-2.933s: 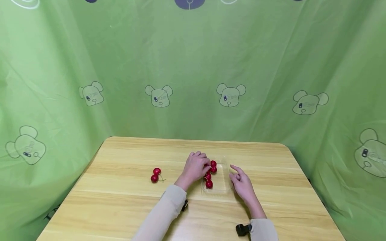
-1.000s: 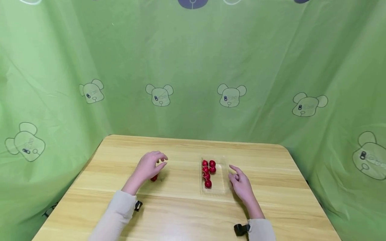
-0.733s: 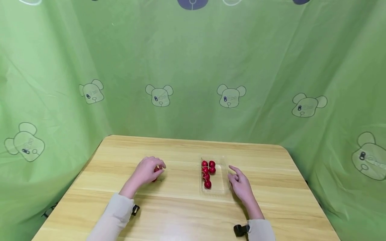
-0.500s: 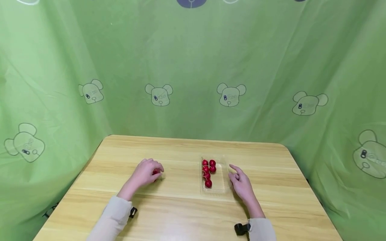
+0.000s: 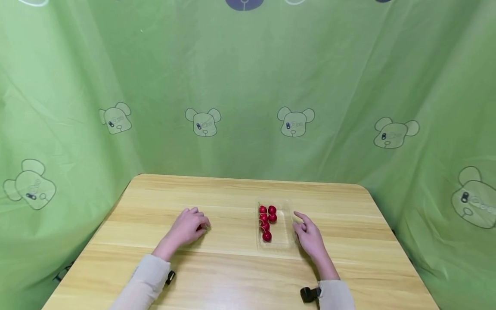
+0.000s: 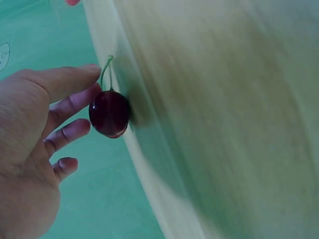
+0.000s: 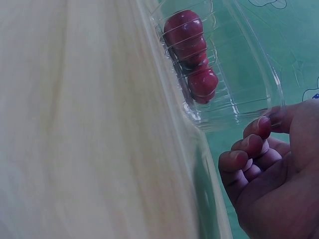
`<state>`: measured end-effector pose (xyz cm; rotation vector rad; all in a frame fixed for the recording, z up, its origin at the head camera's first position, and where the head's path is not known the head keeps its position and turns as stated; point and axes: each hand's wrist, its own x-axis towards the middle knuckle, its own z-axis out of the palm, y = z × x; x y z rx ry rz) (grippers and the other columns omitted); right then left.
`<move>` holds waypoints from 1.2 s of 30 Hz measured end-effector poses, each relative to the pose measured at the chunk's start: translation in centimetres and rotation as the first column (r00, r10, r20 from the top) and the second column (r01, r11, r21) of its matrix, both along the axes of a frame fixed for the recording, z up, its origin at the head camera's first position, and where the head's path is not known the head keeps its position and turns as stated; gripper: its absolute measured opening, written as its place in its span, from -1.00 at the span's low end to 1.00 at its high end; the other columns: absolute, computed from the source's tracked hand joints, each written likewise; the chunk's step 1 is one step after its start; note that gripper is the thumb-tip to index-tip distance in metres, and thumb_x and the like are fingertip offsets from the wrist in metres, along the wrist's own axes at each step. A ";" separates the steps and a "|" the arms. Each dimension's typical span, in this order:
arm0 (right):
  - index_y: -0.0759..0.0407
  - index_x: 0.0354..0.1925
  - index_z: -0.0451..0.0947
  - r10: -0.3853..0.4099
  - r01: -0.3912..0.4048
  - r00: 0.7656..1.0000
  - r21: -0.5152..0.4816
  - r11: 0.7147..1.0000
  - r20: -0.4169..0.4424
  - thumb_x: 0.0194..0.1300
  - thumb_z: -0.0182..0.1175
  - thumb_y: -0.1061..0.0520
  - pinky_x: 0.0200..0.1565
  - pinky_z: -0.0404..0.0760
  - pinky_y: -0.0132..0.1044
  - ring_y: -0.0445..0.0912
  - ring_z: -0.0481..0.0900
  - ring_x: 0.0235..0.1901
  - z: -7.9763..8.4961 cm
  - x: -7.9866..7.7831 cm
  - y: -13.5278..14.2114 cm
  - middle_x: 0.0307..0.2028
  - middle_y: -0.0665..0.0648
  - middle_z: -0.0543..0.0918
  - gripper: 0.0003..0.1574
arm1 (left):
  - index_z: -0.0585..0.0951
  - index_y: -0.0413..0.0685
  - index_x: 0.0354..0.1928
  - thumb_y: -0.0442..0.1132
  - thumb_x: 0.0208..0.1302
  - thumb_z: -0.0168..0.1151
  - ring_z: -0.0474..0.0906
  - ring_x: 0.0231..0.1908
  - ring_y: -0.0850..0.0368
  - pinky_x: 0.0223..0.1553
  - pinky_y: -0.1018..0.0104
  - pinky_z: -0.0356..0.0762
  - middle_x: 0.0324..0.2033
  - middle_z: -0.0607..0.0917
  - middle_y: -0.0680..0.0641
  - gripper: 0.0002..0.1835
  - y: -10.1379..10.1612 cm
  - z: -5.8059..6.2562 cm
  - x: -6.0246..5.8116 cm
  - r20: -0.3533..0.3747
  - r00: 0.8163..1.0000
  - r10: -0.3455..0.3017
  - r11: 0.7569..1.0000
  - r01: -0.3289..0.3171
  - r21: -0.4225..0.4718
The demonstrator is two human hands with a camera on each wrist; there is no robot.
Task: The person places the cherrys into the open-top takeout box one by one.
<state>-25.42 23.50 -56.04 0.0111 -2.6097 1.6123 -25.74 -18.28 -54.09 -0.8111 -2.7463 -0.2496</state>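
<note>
My left hand (image 5: 187, 226) is low over the left part of the table, thumb and forefinger pinching the green stem (image 6: 103, 72) of a pair of dark red cherries (image 6: 108, 113). One cherry mostly hides the other in the left wrist view. Across from it, a clear plastic box (image 5: 284, 228) holds several red cherries (image 5: 265, 218), a longer row along its left side and two beside that row at the back. My right hand (image 5: 311, 239) rests at the box's right edge, fingers loosely bent, fingertips (image 7: 262, 124) right at the plastic wall.
The wood-grain table (image 5: 232, 275) stands before a green curtain (image 5: 248, 64) with bear-head prints, which also runs along both sides. A black wrist camera (image 5: 310, 295) sits below the right hand.
My left hand has moved from the box to the pair of cherries on the left, lowered over them and closed finger and thumb on their stem. The right hand stays at the box.
</note>
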 end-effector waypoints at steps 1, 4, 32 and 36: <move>0.19 0.46 0.36 0.001 -0.001 1.000 -0.003 1.000 0.002 0.56 0.12 0.16 -0.46 0.38 -0.33 -0.21 0.30 -0.61 0.0 0.0 0.0 -0.58 -0.05 0.39 -0.42 | 0.78 0.20 -0.28 -0.23 0.13 0.55 0.43 -0.28 0.21 -0.22 0.30 0.28 -0.36 0.75 0.20 -0.85 0.0 -0.1 0.0 -0.008 1.000 0.000 1.000 0.000 -0.007; 0.19 0.46 0.36 0.006 -0.006 1.000 -0.013 1.000 0.007 0.56 0.11 0.16 -0.48 0.37 -0.34 -0.21 0.30 -0.62 0.0 0.1 -0.1 -0.59 -0.05 0.38 -0.42 | 0.78 0.18 -0.29 -0.24 0.17 0.52 0.46 -0.27 0.18 -0.21 0.27 0.29 -0.32 0.78 0.18 -0.88 0.0 -0.2 0.1 -0.030 1.000 -0.009 1.000 0.008 -0.020; 0.17 0.46 0.36 0.007 -0.007 1.000 -0.005 1.000 0.014 0.57 0.11 0.16 -0.47 0.36 -0.33 -0.22 0.27 -0.62 -0.1 0.0 -0.1 -0.58 -0.04 0.38 -0.43 | 0.81 0.03 -0.28 -0.34 0.17 0.51 0.54 -0.28 0.21 -0.12 0.19 0.56 -0.34 0.81 0.11 -0.89 1.0 0.9 0.2 0.120 0.988 0.102 0.934 -0.136 0.329; 0.18 0.47 0.35 0.016 -0.016 1.000 -0.013 1.000 0.017 0.58 0.10 0.16 -0.48 0.36 -0.34 -0.22 0.27 -0.62 -0.1 0.0 -0.1 -0.57 -0.04 0.38 -0.42 | 0.79 0.05 -0.23 -0.37 0.21 0.48 0.58 -0.27 0.20 -0.11 0.16 0.58 -0.34 0.80 0.11 -0.84 1.1 1.1 0.3 0.151 0.982 0.116 0.910 -0.166 0.380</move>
